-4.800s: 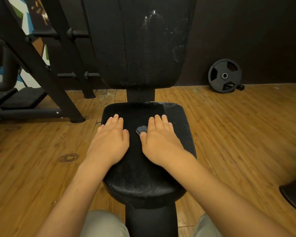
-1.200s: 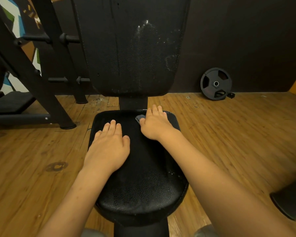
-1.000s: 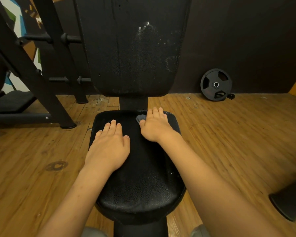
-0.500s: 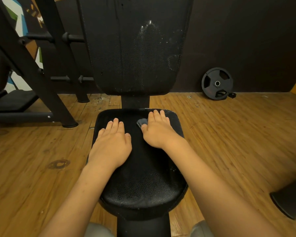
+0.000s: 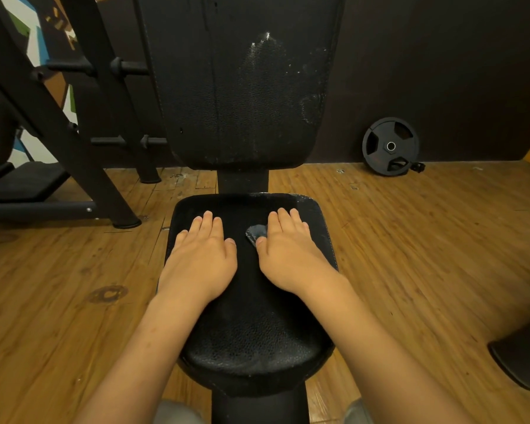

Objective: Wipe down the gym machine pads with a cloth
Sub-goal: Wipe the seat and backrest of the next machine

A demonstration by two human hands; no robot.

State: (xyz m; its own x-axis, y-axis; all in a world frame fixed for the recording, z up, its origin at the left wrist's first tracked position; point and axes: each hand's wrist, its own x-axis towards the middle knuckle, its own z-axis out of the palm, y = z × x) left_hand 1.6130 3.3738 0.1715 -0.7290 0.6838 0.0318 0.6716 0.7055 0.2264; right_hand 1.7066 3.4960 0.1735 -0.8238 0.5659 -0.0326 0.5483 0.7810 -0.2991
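The black seat pad of the gym machine lies right below me, with the upright back pad behind it showing whitish smears on its right half. My left hand rests flat on the seat's left side, fingers straight. My right hand presses flat on a small dark grey cloth on the seat's right side. Only a corner of the cloth peeks out beside the thumb; the rest is hidden under the palm.
Wooden floor surrounds the seat. A black machine frame with pegs stands at the left. A black weight plate leans on the dark wall at the right. Another dark pad's edge shows at the lower right.
My right hand has slid the cloth back from the seat's far edge toward me, to about level with my left hand. My left hand has stayed in place.
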